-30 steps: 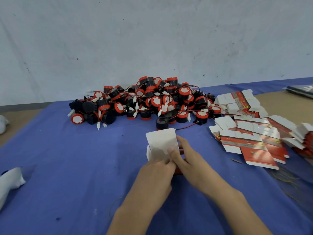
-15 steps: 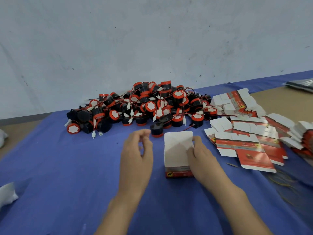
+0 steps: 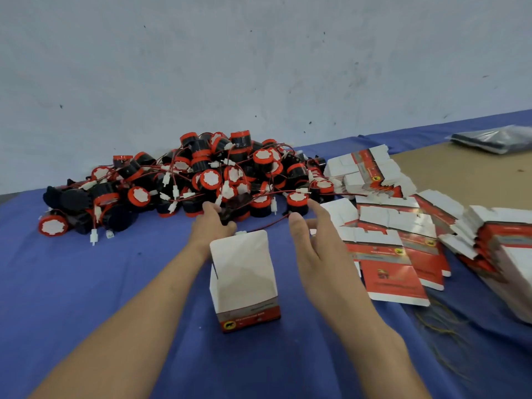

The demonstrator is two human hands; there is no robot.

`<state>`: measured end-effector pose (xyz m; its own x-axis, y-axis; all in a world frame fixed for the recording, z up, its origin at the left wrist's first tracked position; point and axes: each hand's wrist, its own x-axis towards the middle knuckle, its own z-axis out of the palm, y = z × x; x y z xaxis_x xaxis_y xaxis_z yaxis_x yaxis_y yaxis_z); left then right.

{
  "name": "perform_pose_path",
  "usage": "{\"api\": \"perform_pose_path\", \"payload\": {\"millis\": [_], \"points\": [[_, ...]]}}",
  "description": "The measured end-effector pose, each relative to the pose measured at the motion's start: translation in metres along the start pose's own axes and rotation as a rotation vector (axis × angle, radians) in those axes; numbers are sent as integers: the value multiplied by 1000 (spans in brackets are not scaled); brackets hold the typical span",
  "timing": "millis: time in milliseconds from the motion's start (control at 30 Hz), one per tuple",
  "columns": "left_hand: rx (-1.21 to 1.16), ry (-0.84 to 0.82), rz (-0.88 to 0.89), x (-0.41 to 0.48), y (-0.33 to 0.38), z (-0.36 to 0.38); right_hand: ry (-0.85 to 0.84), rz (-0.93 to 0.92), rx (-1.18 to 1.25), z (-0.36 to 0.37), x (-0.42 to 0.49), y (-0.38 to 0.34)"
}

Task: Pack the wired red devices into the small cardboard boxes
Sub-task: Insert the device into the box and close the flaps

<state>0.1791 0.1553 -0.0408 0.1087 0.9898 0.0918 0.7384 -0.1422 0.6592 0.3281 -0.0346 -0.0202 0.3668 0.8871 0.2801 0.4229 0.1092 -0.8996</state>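
One box (image 3: 244, 277): open-topped between my wrists, ready for filling.
Left hand (image 3: 213, 226): fingers curl round a device (image 3: 234, 207) at the pile's (image 3: 230, 174) edge.
Right hand (image 3: 313, 249): fingers spread, empty, near its wire (image 3: 267, 226).

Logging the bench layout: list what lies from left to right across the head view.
Leftmost lone red-capped black wired device → left hand → right hand → nearest flat red-and-white cardboard box → dark plastic-wrapped packet at the back. Upright open white cardboard box omitted: overlaps left hand.
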Motion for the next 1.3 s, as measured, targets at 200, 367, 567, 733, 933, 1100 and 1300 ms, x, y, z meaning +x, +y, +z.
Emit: {"api": "perform_pose_path", "payload": {"millis": [200,367,567,733,933,1100,1300], "points": [[-520,382,124,-30,55,-44,160,-50,20,-5,11,1],[-350,657,528,-103,89,-102,219,-130,204,-7,9,-18],[352,498,803,-179,80,-112,51,-223,578,14,-10,-74],[380,238,878,-206,54,-116,-141,-164,684,40,-30,-85],[32,266,759,-201,25,-129,-307,-44,885,68,-33,-88],[71,314,634,-189,10,-132,-220,-32,944,80,-31,-89],[34,389,590,-179,2,-138,-148,-28,1027,75,-25,-86]]}}
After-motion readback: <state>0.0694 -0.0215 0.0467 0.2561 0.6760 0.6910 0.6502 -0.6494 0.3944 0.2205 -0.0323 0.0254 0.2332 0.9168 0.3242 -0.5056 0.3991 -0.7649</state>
